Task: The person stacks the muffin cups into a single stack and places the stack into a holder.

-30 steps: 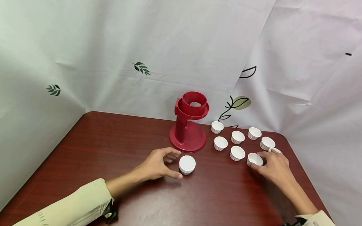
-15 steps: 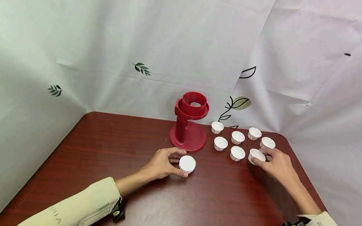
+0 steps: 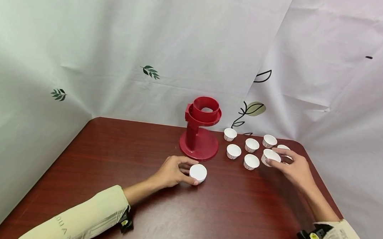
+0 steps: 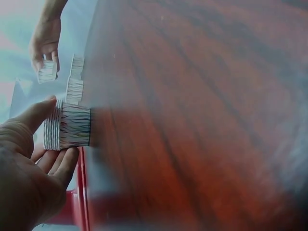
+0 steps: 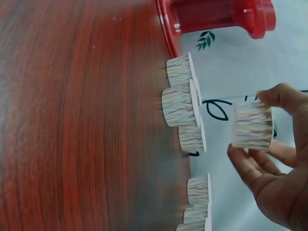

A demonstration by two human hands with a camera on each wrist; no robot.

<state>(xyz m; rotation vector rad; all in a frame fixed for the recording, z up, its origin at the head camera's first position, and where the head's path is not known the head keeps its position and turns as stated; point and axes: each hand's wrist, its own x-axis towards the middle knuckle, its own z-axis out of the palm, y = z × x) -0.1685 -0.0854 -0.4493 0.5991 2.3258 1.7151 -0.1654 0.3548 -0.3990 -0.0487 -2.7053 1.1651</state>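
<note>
In the head view my left hand (image 3: 172,173) is at the middle of the table, its thumb and fingers curled on either side of a short stack of nested white paper baking cups (image 3: 197,172). The left wrist view shows the layered rims of this stack (image 4: 67,125), with thumb and fingertips against its sides. At the right, my right hand (image 3: 295,170) pinches a single paper baking cup (image 3: 271,157), mouth up. In the right wrist view that cup (image 5: 252,125) is held between thumb and fingers, raised clear of the table.
Several more paper baking cups (image 3: 251,162) stand mouth up at the table's back right. A red stand with a ring-shaped holder (image 3: 199,134) is behind the stack. White printed cloth (image 3: 194,44) hangs behind the dark wooden table (image 3: 139,138).
My right hand has gripped a cup, lifted it and moved it slightly away toward the back. My left hand has moved right and its fingers have come in around the stack.
</note>
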